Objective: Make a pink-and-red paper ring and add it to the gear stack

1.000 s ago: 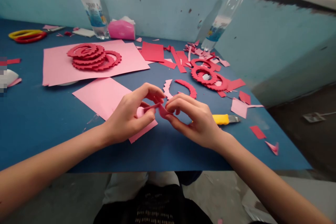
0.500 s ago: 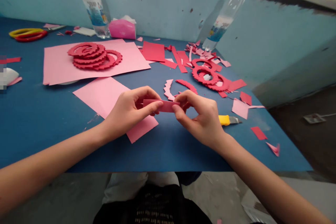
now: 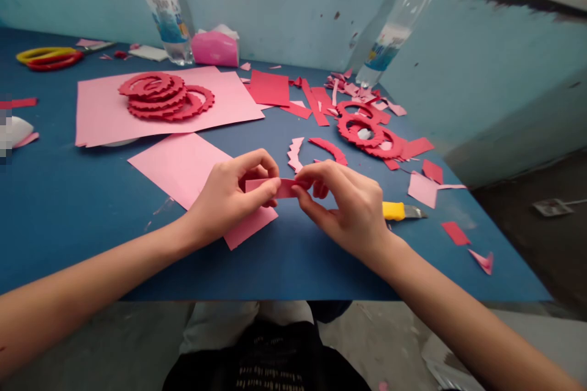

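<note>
A narrow pink paper strip (image 3: 287,188) is stretched between my two hands above the table. My left hand (image 3: 238,192) pinches its left part between thumb and fingers. At its right end, my right hand (image 3: 342,204) grips it the same way, hiding that tip. Under my left hand lies a flat pink paper sheet (image 3: 177,165). Just beyond the strip are a pale pink toothed paper arc (image 3: 295,154) and a red paper arc (image 3: 329,149). A yellow-handled cutter (image 3: 394,211) sticks out from behind my right hand, its blade pointing right.
Red toothed paper rings (image 3: 156,98) are piled on a larger pink sheet (image 3: 98,116); more rings (image 3: 360,131) lie at right among scraps. Scissors (image 3: 50,58), two plastic bottles (image 3: 172,27) and a pink tissue pack (image 3: 215,49) stand or lie along the back. The table's front edge is near.
My right hand has shifted slightly left along the strip, so less of the strip shows between my hands. My left hand has barely moved.
</note>
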`<state>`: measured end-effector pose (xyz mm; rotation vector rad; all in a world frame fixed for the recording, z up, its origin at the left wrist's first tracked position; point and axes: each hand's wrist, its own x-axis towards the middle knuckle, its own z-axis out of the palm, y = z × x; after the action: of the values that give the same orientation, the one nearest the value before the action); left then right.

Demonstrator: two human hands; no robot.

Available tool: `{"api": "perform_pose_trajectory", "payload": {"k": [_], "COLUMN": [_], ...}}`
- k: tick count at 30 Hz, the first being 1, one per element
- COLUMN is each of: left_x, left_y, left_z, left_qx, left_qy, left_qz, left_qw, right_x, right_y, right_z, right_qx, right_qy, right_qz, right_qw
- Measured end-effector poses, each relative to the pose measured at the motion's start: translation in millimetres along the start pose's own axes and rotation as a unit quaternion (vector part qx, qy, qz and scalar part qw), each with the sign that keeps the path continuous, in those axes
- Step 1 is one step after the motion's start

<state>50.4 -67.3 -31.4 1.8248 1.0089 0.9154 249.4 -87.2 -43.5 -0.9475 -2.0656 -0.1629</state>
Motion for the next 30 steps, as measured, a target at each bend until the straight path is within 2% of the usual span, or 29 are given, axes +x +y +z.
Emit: {"api": "perform_pose_trajectory", "payload": {"k": [4, 9, 14, 30], "left_x": [1.4, 3.0, 4.1, 4.2], "left_y": [-2.2, -4.2, -1.0, -1.1], "left_z": [-0.6, -0.7, 0.1, 0.2], "left_qx": [-0.023, -0.07, -0.125, -0.141], "left_qy": [0.002, -0.007, -0.008, -0.003], "left_qz": [-0.017, -0.039, -0.053, -0.054], "left_qw": [1.0, 0.997, 0.991, 0.989], "right_x": [-0.7, -2.0, -1.3, -1.6], "right_y": [-1.0, -0.1, 1.6, -0.4], "right_z": [0.1, -1.3, -1.3, -1.5], "right_qx": [-0.003, 0.002, -0.014, -0.099], "right_qy": [0.014, -0.004, 0.008, 0.018], "right_qz": [-0.044, -0.075, -0.097, -0.16], "right_qw": [0.999, 0.997, 0.995, 0.982]}}
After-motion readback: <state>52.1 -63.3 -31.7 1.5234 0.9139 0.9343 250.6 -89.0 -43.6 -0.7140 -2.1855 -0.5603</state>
